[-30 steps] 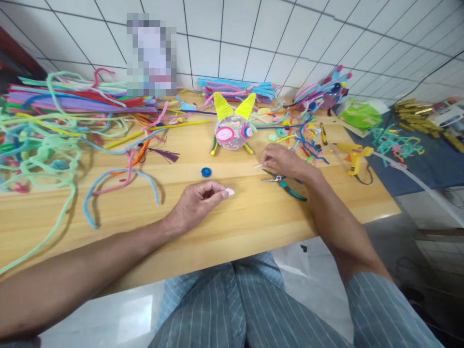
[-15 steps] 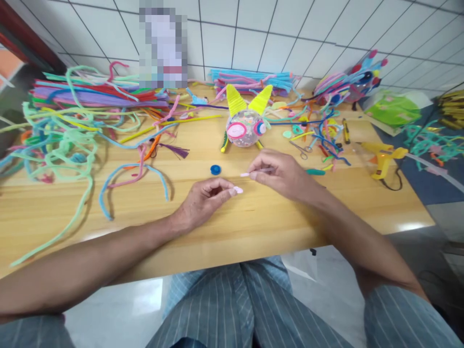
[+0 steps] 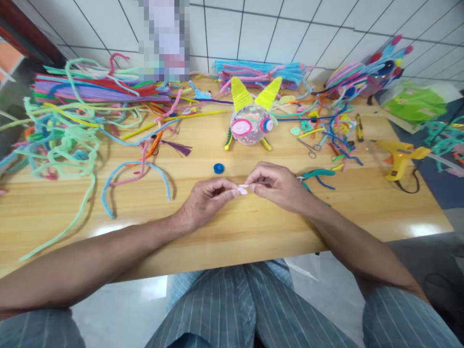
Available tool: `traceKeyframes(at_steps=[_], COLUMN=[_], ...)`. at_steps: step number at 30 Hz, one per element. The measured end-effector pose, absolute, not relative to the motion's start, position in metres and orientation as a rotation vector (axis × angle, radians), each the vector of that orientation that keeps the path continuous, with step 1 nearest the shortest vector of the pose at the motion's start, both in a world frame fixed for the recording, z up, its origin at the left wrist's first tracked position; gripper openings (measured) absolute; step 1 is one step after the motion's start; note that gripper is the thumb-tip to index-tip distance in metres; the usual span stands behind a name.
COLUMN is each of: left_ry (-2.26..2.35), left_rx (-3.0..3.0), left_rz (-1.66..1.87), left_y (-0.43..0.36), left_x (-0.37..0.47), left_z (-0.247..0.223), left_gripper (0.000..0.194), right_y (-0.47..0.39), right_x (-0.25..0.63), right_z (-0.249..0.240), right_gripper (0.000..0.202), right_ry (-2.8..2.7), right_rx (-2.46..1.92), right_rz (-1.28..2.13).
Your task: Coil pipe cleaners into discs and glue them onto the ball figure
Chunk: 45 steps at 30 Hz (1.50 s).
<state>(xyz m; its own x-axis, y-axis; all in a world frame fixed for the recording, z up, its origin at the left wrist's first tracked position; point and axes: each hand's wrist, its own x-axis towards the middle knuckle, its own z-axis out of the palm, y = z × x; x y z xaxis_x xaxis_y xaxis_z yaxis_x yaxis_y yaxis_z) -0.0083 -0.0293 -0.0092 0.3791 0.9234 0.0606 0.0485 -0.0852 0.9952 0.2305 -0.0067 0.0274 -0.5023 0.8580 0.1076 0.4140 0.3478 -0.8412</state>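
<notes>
My left hand [image 3: 213, 198] pinches a small pale pink piece of pipe cleaner [image 3: 242, 191] between thumb and fingertips. My right hand [image 3: 277, 186] is closed in a pinch on a thin pale pink pipe cleaner [image 3: 243, 186], whose tip meets the left hand's piece. Whether the two are joined, I cannot tell. Just beyond my fingers lies a blue coil [image 3: 218, 168]. Behind it stands a clear round ball figure [image 3: 253, 137] with yellow ears and pink-rimmed eyes. Teal-handled pliers [image 3: 319, 173] lie beside my right hand.
Tangled pipe cleaners [image 3: 78, 137] cover the table's left side, with bundles [image 3: 259, 72] along the wall. Scissors [image 3: 309, 147], a yellow cutter [image 3: 359, 127] and a yellow glue gun [image 3: 398, 157] lie to the right. A second colourful figure [image 3: 380, 77] stands at the back right.
My right hand has come down and toward the left hand, bringing the two pink pieces together. More of the pliers shows now. The view has shifted slightly.
</notes>
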Motion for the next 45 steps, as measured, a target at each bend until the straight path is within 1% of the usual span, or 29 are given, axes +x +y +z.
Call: traceKeyframes(at_steps=[14,23,30,45], left_ry=[0.955,0.927,0.939,0.906], left_rx=[1.434,1.410,1.436,1.410], left_rz=[0.910,0.889,0.818,0.747], left_y=[-0.028,-0.027,-0.026,-0.024], left_x=[-0.006,-0.006,-0.007,-0.009], left_z=[0.000,0.001,0.002,0.004], left_gripper=[0.041,0.035,0.032,0.034], right_y=[-0.007,-0.005,-0.004,0.002], right_x=[0.231,0.237,0.235,0.243], right_z=[0.031,0.032,0.026,0.029], right_gripper=[0.007,0.007,0.013,0.016], right_ry=[-2.070,-2.101,-2.240,-2.323], right_rx=[-1.080,-1.048,-0.909,-0.908], right_rz=[1.010,0.847,0.684,0.585])
